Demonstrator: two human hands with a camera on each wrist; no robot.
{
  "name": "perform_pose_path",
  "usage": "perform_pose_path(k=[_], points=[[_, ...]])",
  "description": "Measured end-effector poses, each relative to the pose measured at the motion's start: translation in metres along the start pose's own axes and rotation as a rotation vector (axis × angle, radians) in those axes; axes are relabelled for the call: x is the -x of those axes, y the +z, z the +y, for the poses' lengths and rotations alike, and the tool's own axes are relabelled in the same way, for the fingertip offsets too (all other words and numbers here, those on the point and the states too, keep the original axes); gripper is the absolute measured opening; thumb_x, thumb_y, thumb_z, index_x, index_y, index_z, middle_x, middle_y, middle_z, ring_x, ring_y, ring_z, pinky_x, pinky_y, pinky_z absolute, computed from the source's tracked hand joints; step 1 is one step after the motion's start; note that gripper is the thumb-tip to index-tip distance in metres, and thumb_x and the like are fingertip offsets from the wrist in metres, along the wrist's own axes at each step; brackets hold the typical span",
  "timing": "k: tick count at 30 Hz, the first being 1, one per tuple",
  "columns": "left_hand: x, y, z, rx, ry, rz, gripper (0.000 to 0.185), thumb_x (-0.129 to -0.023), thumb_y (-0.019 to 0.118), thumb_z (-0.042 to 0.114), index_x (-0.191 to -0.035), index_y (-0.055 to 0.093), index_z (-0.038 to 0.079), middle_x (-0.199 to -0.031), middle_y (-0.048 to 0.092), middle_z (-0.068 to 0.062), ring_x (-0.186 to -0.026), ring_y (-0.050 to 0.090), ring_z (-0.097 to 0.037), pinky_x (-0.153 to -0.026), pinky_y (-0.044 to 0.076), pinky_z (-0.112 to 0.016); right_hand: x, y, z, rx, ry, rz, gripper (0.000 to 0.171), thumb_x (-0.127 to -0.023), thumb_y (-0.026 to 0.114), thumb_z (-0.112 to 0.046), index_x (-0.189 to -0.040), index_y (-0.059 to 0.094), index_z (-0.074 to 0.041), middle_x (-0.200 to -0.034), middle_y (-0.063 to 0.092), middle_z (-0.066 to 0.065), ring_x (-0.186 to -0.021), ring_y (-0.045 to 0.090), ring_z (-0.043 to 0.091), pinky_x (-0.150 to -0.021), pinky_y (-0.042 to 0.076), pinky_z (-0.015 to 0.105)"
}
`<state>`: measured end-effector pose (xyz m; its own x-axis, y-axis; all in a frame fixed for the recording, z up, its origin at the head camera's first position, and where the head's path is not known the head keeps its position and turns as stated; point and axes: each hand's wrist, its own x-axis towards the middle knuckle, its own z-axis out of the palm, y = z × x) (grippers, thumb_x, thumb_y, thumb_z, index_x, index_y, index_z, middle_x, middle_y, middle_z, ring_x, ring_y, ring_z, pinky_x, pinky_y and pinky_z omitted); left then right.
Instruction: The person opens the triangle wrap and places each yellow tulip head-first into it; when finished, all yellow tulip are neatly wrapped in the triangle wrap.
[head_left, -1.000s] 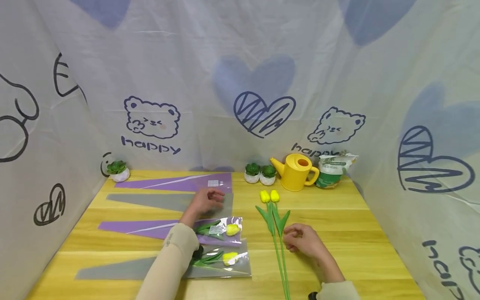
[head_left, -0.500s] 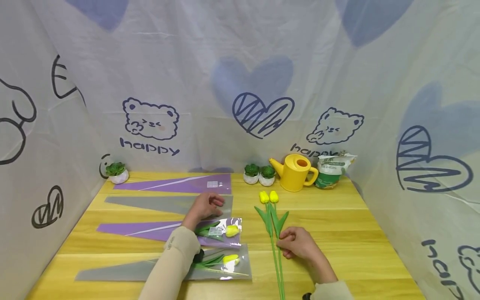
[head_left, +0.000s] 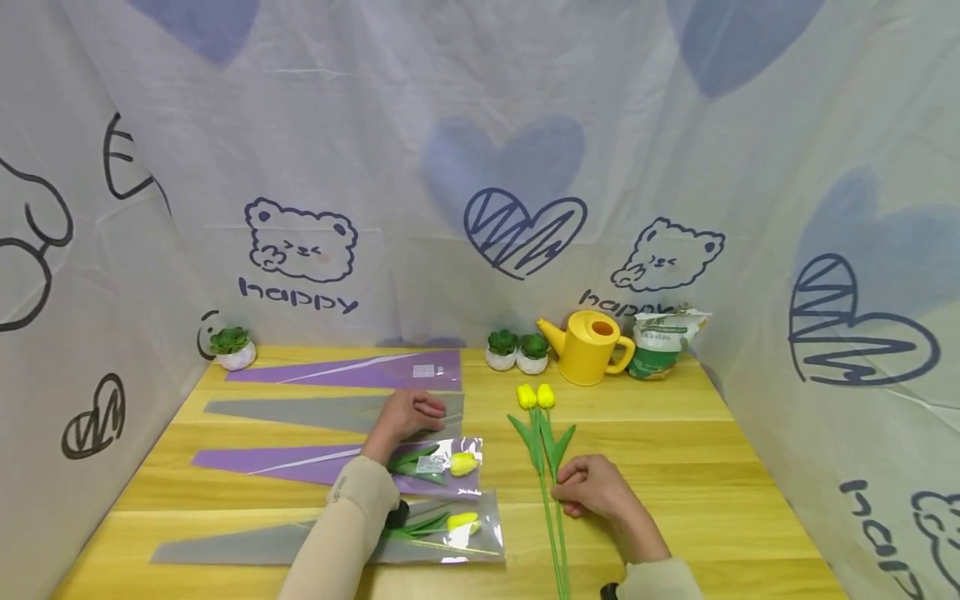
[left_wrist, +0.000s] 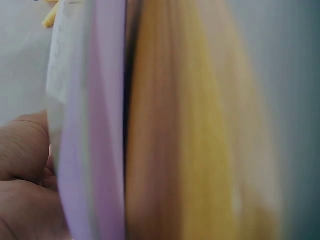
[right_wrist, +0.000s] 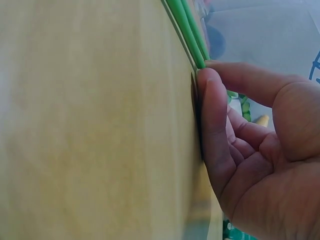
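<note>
Two yellow tulips point(head_left: 536, 397) with green leaves lie side by side, stems toward the front. My right hand point(head_left: 596, 490) pinches the right tulip's stem point(right_wrist: 186, 30) between thumb and forefinger below the leaves; the other stem runs close beside it. My left hand point(head_left: 408, 417) is bent low over the wide end of a grey flower sleeve point(head_left: 292, 410). In the left wrist view, the purple sleeve point(left_wrist: 107, 120) covers the left hand's fingertips, and I cannot tell whether they pinch the grey film.
Under my left forearm lie a purple sleeve point(head_left: 247, 461) and a grey sleeve point(head_left: 225, 550), each holding one yellow tulip. Another purple sleeve point(head_left: 375, 368) lies behind. Potted succulents point(head_left: 517, 350), a yellow watering can point(head_left: 591, 348) and a green-white bag point(head_left: 662, 343) line the back.
My right hand has moved left onto the tulip stem and now pinches it. My left hand has come down lower over the grey sleeve, its fingers drawn closer together.
</note>
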<state>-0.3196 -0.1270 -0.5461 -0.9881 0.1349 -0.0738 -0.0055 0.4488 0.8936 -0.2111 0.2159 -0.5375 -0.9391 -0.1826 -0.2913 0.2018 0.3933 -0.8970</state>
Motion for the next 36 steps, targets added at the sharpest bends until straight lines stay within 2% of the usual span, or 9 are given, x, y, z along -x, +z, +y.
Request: perform_pose_path(k=[3, 8, 14, 22, 27, 36], points=[[0.0010, 0.0004, -0.0007, 0.027, -0.007, -0.003, 0.026, -0.078, 0.088, -0.001, -0.103, 0.079, -0.001, -0.090, 0.081, -0.012, -0.082, 0.078, -0.018, -0.077, 0.057, -0.023, -0.0003, -0.0003, 0.0009, -0.009, 0.004, -0.007, 0.019, -0.085, 0.078, 0.003, -0.098, 0.065, 0.009, -0.073, 0.068, 0.009, -0.056, 0.067, 0.015, -0.055, 0.058, 0.029], [0.0023, 0.0011, 0.0011, 0.094, -0.057, 0.018, 0.026, -0.077, 0.087, -0.004, -0.101, 0.079, -0.001, -0.087, 0.080, -0.012, -0.078, 0.076, -0.015, -0.072, 0.055, -0.020, -0.0014, -0.0005, 0.0027, -0.013, 0.012, -0.007, 0.018, -0.085, 0.077, 0.003, -0.098, 0.066, 0.009, -0.075, 0.070, 0.010, -0.056, 0.067, 0.014, -0.056, 0.059, 0.029], [0.0029, 0.0015, 0.0048, 0.156, -0.098, 0.050, 0.027, -0.074, 0.086, -0.010, -0.099, 0.078, -0.003, -0.083, 0.079, -0.012, -0.072, 0.074, -0.014, -0.068, 0.055, -0.021, -0.0021, -0.0009, 0.0023, -0.017, 0.021, -0.002, 0.018, -0.085, 0.077, 0.002, -0.098, 0.066, 0.008, -0.076, 0.069, 0.010, -0.058, 0.067, 0.014, -0.057, 0.059, 0.030], [-0.0024, 0.0016, 0.0030, 0.202, -0.100, 0.064, 0.032, -0.072, 0.086, -0.011, -0.101, 0.078, -0.004, -0.084, 0.080, -0.013, -0.069, 0.072, -0.008, -0.066, 0.054, -0.019, -0.0036, -0.0023, 0.0010, -0.030, 0.021, -0.005, 0.018, -0.084, 0.076, 0.004, -0.098, 0.066, 0.010, -0.075, 0.069, 0.010, -0.057, 0.067, 0.014, -0.056, 0.059, 0.028], [-0.0030, 0.0009, 0.0018, 0.223, -0.091, 0.064, 0.034, -0.071, 0.086, -0.012, -0.103, 0.077, -0.005, -0.087, 0.080, -0.014, -0.071, 0.073, -0.010, -0.068, 0.055, -0.019, -0.0038, -0.0022, 0.0017, -0.026, 0.021, -0.003, 0.016, -0.085, 0.075, 0.004, -0.097, 0.066, 0.009, -0.074, 0.069, 0.010, -0.057, 0.067, 0.014, -0.056, 0.059, 0.028], [-0.0004, -0.0012, -0.0021, 0.272, -0.095, 0.043, 0.033, -0.077, 0.084, -0.009, -0.109, 0.076, -0.005, -0.091, 0.080, -0.016, -0.078, 0.076, -0.013, -0.071, 0.058, -0.021, -0.0018, -0.0023, 0.0036, -0.029, 0.027, -0.011, 0.017, -0.084, 0.076, 0.005, -0.098, 0.066, 0.009, -0.075, 0.070, 0.011, -0.058, 0.067, 0.014, -0.057, 0.059, 0.028]])
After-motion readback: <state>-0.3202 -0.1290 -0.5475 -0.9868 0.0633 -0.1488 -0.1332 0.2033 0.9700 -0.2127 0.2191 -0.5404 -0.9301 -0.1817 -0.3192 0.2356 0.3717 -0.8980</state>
